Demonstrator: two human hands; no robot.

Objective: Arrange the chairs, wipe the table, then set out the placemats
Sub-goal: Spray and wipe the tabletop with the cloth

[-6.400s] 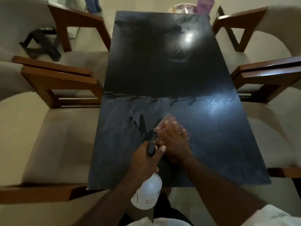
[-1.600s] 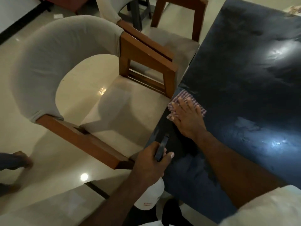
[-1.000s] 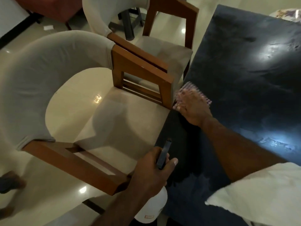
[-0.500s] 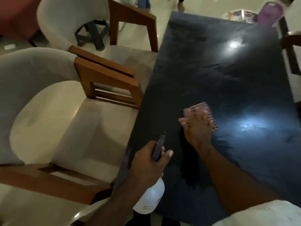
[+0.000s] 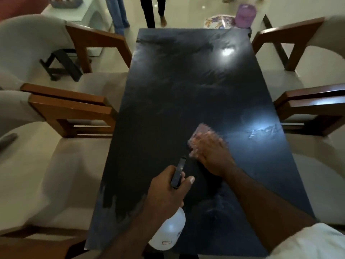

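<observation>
- A dark, glossy table (image 5: 177,86) is stretching away from both hands, with light glaring off it beyond and to the right of the right hand's fingertips.
- Four cream-cushioned chairs with wooden arms are standing against the long edges. The near left chair (image 5: 65,165) and far left chair (image 5: 104,85) are sitting out past the left hand's grip. The near right chair (image 5: 317,174) and far right chair (image 5: 280,81) are sitting out past the right hand.
- The left hand (image 5: 168,191) is clenching the neck of a spray bottle (image 5: 169,232), thumb lying beside the black trigger head. The white body is hanging below the fist, over the table's near edge.
- The right hand (image 5: 212,156), just ahead and to the right of that fist, is lying flat with fingers spread, pressing a cloth (image 5: 202,130) against the tabletop. Hand and cloth are blurring with motion.
- The pinkish cloth is poking out from under the right fingertips on their far side.
- Far beyond both hands, past the table's end, a patterned round item (image 5: 218,21) and a purple item (image 5: 244,14) are resting side by side; what they are, I cannot tell.
</observation>
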